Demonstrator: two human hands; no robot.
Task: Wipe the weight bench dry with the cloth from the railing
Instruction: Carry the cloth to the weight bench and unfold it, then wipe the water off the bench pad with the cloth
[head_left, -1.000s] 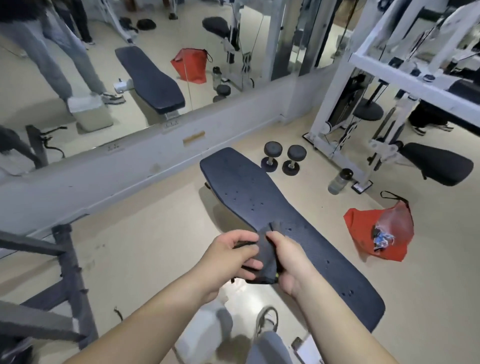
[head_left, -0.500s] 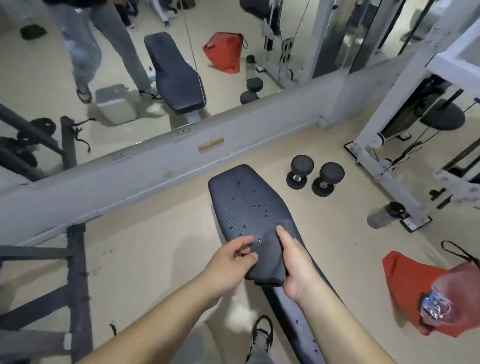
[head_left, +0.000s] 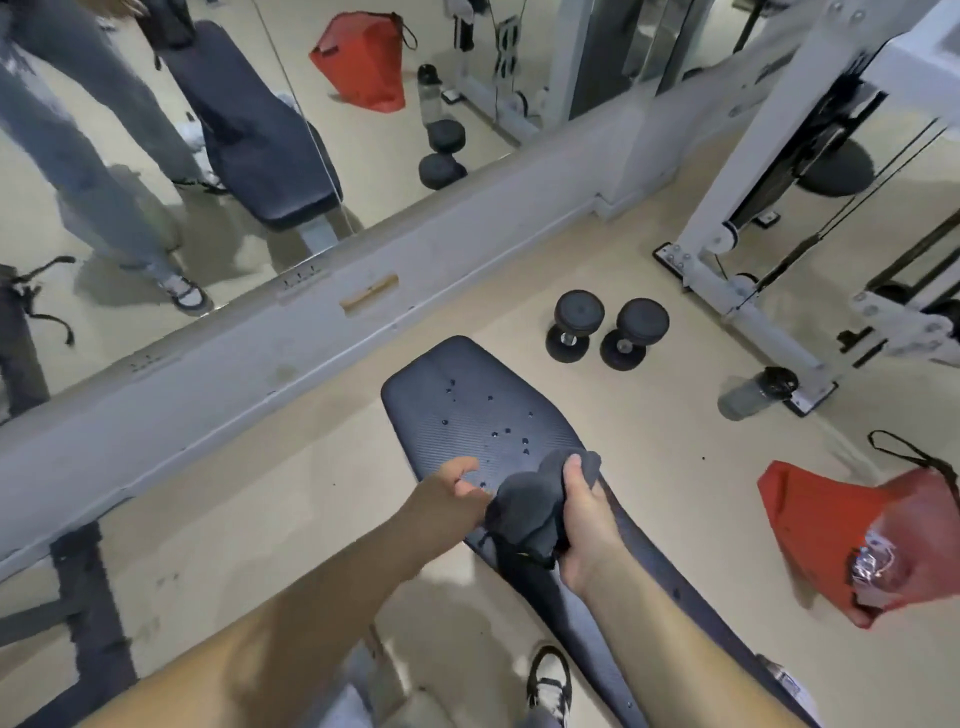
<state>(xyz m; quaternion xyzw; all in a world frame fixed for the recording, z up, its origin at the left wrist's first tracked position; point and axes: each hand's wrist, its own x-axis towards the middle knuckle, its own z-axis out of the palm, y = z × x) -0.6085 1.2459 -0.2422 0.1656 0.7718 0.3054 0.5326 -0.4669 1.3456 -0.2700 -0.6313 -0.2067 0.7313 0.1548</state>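
A dark weight bench (head_left: 457, 415) runs from the middle of the view toward the lower right, with water drops on its wide far end. A bunched dark grey cloth (head_left: 524, 506) hangs over the bench's middle. My right hand (head_left: 587, 519) grips the cloth from the right side. My left hand (head_left: 447, 499) sits at the cloth's left edge with its fingers loosely curled; whether they pinch the cloth is hidden.
Two black dumbbells (head_left: 605, 330) stand on the floor beyond the bench. A dark bottle (head_left: 756, 392) lies by the white cable machine (head_left: 737, 218). A red bag (head_left: 841, 530) sits at the right. A wall mirror (head_left: 208, 130) and a low grey ledge (head_left: 260, 364) run along the left. My shoe (head_left: 550, 680) is below the bench.
The cloth went from flat between both hands to bunched up in my right hand. My left hand slid off to the cloth's left edge. The view tilted down toward the bench.
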